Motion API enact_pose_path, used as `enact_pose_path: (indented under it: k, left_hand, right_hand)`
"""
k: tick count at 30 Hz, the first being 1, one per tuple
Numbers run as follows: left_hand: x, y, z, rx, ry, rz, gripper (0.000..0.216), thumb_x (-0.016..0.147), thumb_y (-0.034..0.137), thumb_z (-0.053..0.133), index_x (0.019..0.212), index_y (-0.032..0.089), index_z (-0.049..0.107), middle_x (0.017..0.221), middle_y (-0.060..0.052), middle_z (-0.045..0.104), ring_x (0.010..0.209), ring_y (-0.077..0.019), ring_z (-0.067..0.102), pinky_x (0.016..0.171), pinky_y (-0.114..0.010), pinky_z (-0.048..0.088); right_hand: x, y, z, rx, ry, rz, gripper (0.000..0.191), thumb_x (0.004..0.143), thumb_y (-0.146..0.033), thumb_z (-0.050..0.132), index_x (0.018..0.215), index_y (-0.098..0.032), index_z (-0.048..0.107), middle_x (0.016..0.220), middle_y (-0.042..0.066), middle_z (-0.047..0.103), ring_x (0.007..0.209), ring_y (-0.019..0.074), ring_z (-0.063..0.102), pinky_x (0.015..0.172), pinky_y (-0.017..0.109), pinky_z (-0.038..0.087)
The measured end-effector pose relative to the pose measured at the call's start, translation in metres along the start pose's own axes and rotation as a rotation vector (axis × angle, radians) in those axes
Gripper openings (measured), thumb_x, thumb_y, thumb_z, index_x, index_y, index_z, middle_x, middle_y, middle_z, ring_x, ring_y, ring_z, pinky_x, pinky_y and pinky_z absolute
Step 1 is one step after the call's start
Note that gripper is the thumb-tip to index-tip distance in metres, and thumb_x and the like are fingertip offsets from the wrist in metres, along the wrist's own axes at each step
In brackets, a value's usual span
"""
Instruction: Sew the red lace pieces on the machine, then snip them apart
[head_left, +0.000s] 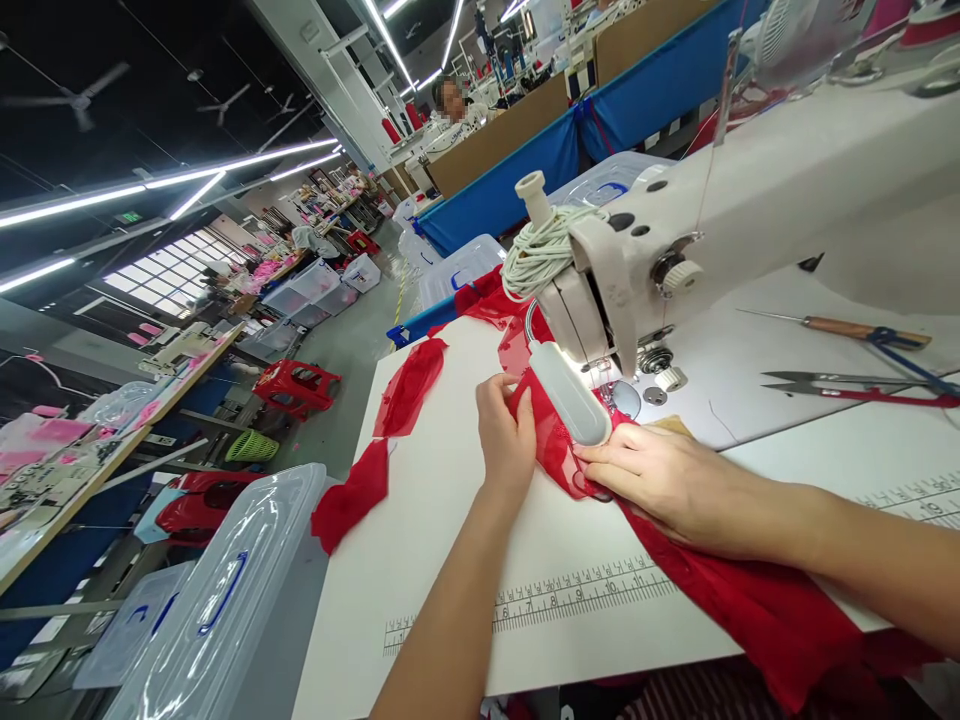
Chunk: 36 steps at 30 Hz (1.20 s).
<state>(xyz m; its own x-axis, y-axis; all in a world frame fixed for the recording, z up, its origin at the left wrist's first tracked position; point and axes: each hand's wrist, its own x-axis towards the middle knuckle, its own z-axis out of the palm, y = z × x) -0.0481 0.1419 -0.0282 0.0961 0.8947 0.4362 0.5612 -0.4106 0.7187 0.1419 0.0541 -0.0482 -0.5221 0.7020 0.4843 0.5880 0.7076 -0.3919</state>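
A sheer red fabric lies under the head of a white sewing machine, partly hidden by a light-grey oval lamp. My left hand pinches its left edge between thumb and fingers. On the near side, my right hand has its fingers pressed together on the same cloth, close to the presser foot, which is mostly hidden. From under my right hand, a longer red length runs down over the table's front edge. More sheer red pieces lie to the left.
Red-handled scissors and a wooden-handled awl lie right of the needle area. A printed ruler runs along the table's front. Lidded plastic bins stand at the left. Red stools and a distant person are beyond.
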Motion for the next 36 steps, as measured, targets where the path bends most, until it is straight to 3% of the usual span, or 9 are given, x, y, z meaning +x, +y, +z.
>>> enact_pose_path:
  k: [2,6,11,15,18,24,28,31,36]
  left_hand:
    - [-0.002,0.005,-0.005,0.064,-0.092,0.019,0.016,0.084,0.02,0.058,0.099,0.023,0.054,0.094,-0.002,0.057,0.085,-0.0191,0.055,0.079,-0.032,0.047]
    - [-0.003,0.011,-0.013,0.381,-0.544,0.075,0.016,0.092,0.032,0.055,0.102,0.023,0.064,0.096,-0.007,0.065,0.093,-0.0266,0.063,0.086,-0.042,0.051]
    - [0.003,-0.004,-0.012,0.789,-0.393,-0.023,0.044,0.099,0.032,0.044,0.14,0.02,0.051,0.152,-0.019,0.042,0.141,-0.0463,0.034,0.108,-0.072,0.026]
    - [0.005,0.0,-0.011,0.75,-0.331,-0.014,0.041,0.1,0.02,0.036,0.138,0.014,0.05,0.144,-0.02,0.049,0.135,-0.0337,0.045,0.111,-0.055,0.033]
    - [-0.002,0.02,-0.011,0.696,-0.37,-0.001,0.028,0.097,0.015,0.04,0.116,0.016,0.061,0.115,-0.013,0.065,0.108,-0.0256,0.06,0.093,-0.038,0.045]
    - [-0.041,0.068,-0.008,0.499,-0.642,-0.02,0.044,0.088,0.048,0.059,0.057,0.022,0.043,0.053,0.001,0.048,0.054,-0.0184,0.052,0.056,-0.029,0.035]
    - [-0.062,0.077,-0.01,0.255,-0.657,-0.113,0.039,0.075,0.024,0.063,0.058,0.023,0.028,0.053,0.003,0.038,0.058,-0.0196,0.05,0.061,-0.031,0.034]
    - [-0.067,0.071,-0.015,0.068,-0.616,-0.209,0.027,0.084,0.024,0.05,0.065,0.023,0.031,0.058,0.004,0.041,0.058,-0.0166,0.047,0.059,-0.029,0.036]
    - [-0.074,0.059,-0.016,-0.78,-0.54,-0.7,0.033,0.085,0.052,0.055,0.084,0.023,0.039,0.072,0.003,0.051,0.064,-0.0137,0.054,0.064,-0.029,0.046]
  right_hand:
    - [0.0,0.0,-0.002,-0.063,-0.015,-0.053,0.033,0.094,-0.004,0.039,0.103,-0.02,0.066,0.105,0.009,0.072,0.088,0.0218,0.061,0.073,0.035,0.049]
    - [-0.001,0.004,-0.01,-0.097,0.112,-0.109,0.029,0.094,-0.005,0.041,0.104,-0.019,0.064,0.103,0.009,0.073,0.085,0.0202,0.065,0.072,0.033,0.052]
    - [-0.007,0.017,-0.028,-0.13,0.347,0.071,0.027,0.091,-0.002,0.041,0.1,-0.019,0.06,0.092,0.007,0.072,0.082,0.0181,0.069,0.07,0.029,0.054]
    - [-0.019,0.006,-0.045,-0.113,0.235,0.329,0.013,0.096,-0.018,0.045,0.098,-0.023,0.057,0.079,0.001,0.071,0.059,0.0148,0.066,0.052,0.025,0.049]
    - [-0.037,-0.023,-0.043,-0.201,0.105,0.376,0.015,0.094,-0.039,0.053,0.094,-0.024,0.053,0.067,-0.001,0.064,0.048,0.0171,0.061,0.042,0.027,0.042]
    - [-0.071,-0.049,-0.016,-0.299,0.048,0.377,0.026,0.1,-0.035,0.037,0.084,-0.024,0.054,0.067,0.001,0.062,0.05,0.0202,0.062,0.04,0.03,0.039]
    - [-0.072,-0.038,-0.024,0.004,0.047,0.538,0.028,0.097,-0.037,0.04,0.083,-0.025,0.061,0.072,0.002,0.067,0.058,0.0207,0.064,0.051,0.031,0.048]
    - [-0.073,-0.032,-0.036,0.324,0.188,0.778,0.029,0.092,-0.05,0.052,0.082,-0.026,0.064,0.072,0.001,0.068,0.063,0.0191,0.063,0.056,0.028,0.052]
    - [-0.064,-0.032,-0.044,1.129,0.645,1.258,0.028,0.076,-0.044,0.076,0.099,-0.028,0.071,0.093,0.002,0.076,0.084,0.0231,0.069,0.067,0.029,0.061]
